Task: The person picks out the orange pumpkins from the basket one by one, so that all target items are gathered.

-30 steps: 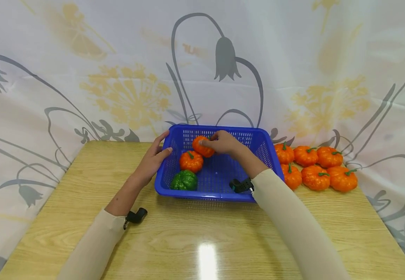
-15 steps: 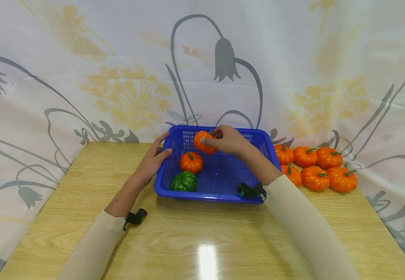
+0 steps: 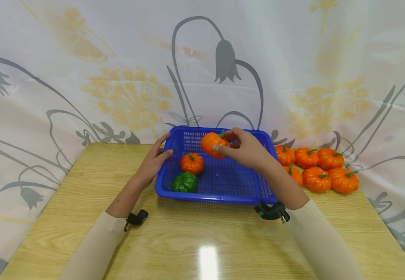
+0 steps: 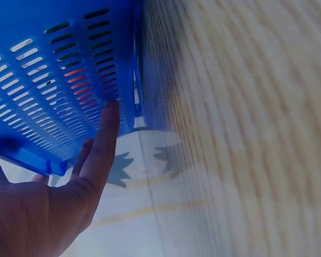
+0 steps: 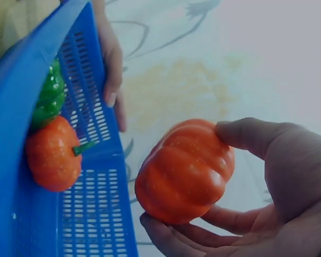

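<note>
A small orange pumpkin [image 3: 213, 144] with a green stem is held between the thumb and fingers of my right hand [image 3: 246, 149], above the blue plastic basket [image 3: 220, 197]. In the right wrist view the pumpkin [image 5: 184, 171] is gripped from its sides, apart from the basket wall. My left hand [image 3: 153, 161] holds the basket's left rim, thumb over the edge; in the left wrist view its fingers lie against the slotted outer wall. Inside the basket, on the left, sit another orange pumpkin [image 3: 192, 163] and a green pumpkin [image 3: 184, 182].
Several orange pumpkins [image 3: 316, 179] stand in two rows on the wooden table [image 3: 167, 241], right of the basket. One is partly hidden by my right forearm. A patterned cloth [image 3: 118, 58] hangs behind the table. Each wrist carries a black camera [image 3: 137, 217].
My right hand has lifted the orange pumpkin from beside the other one in the basket and moved it to the right. The left hand stays at the rim.
</note>
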`<state>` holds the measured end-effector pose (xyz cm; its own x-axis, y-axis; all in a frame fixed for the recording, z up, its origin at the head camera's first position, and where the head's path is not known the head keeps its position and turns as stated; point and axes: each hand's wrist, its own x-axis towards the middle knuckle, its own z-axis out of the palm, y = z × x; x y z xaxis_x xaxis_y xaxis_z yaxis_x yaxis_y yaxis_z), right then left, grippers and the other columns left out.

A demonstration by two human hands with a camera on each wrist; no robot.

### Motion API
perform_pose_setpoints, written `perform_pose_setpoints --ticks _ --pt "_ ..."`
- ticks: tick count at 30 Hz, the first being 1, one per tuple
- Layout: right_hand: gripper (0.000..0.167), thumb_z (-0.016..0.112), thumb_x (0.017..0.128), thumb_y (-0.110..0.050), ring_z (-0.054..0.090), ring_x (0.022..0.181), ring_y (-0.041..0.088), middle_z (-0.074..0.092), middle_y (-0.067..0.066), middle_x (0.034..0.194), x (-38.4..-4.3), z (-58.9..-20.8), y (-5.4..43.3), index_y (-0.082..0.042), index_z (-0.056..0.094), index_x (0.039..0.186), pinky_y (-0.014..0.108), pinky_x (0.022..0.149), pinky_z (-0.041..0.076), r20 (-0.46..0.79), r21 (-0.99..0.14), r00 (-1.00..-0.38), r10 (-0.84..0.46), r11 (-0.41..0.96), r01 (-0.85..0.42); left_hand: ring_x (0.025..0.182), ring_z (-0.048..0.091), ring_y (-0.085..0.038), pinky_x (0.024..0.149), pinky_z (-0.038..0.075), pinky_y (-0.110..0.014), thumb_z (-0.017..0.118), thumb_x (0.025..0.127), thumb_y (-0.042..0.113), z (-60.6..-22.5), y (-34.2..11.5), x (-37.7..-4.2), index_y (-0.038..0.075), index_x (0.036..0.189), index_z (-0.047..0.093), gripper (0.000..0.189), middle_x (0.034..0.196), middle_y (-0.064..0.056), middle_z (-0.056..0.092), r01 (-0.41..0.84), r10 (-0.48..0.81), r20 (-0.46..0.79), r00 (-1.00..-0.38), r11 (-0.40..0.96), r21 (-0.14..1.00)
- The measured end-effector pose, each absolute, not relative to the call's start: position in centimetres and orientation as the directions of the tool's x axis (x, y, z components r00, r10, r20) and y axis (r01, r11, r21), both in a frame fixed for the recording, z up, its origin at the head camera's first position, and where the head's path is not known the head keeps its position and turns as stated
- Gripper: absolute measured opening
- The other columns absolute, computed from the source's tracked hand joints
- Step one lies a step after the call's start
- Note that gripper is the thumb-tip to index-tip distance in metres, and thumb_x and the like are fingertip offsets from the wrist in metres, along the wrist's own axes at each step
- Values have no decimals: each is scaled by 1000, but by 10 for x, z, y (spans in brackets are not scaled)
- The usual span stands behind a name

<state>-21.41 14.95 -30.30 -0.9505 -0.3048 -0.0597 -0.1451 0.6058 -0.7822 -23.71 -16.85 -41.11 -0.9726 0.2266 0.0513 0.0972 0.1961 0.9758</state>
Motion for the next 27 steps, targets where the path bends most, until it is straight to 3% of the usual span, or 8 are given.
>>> perform_pose_setpoints --ticks 10,18,25,27 --pt "66 80 96 -42 65 127 33 57 13 146 -177 -305 178 -6 54 145 52 107 54 -30 -850 -964 -265 514 -115 123 63 -46 90 61 -40 51 113 26 -411 -167 -238 30 171 23 65 143 -30 53 100 236 51 -970 198 975" --pt "64 80 97 -36 63 128 32 58 14 143 -154 -317 205 -4 53 145 40 100 58 -23 -859 -970 -243 501 -105 122 63 -46 88 61 -37 51 113 25 -411 -167 -238 30 171 24 64 142 -30 53 101 236 53 -970 192 976" --pt "68 80 97 -39 58 136 37 55 14 149 -132 -319 227 -6 51 149 46 103 57 -50 -844 -972 -229 530 -81 123 63 -47 90 61 -40 50 113 24 -411 -168 -237 30 171 24 64 144 -30 53 95 234 48 -971 197 976" --pt "69 80 97 -39 59 136 38 56 14 149 -126 -319 233 -6 51 150 40 102 58 -47 -838 -974 -221 539 -82 124 62 -47 92 60 -42 50 113 24 -410 -168 -236 30 171 23 64 145 -30 53 89 237 42 -971 193 977"
